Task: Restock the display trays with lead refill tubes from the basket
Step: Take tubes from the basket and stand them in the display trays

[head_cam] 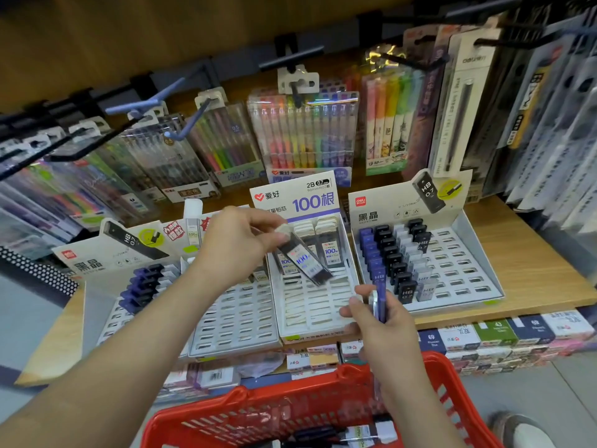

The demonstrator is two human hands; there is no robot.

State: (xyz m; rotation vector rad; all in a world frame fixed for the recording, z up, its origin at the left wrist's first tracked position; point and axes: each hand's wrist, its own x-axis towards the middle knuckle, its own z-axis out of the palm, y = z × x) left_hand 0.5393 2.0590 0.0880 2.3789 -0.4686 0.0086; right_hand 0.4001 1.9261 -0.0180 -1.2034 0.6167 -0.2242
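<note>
Early going: pinching dark tube (307, 263) in left hand (235, 244) over mostly-empty 12 o'clock tray (316, 305), gripping purple tube (382, 299) in right hand (384, 331).

Shelf (523, 253): light wood board.
Back panel (129, 43): brown wood grain.
Hooks (290, 58): dark metal, hung with pen packs (303, 130).
Floor (568, 392): pale grey, lower right.

Four display trays (458, 265) on wooden shelf (534, 263)

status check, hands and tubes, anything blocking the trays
Left hand pinching a white-capped tube, tilted over the middle tray. Right hand gripping a purple tube. Tray front bare, nothing in the way.
</note>
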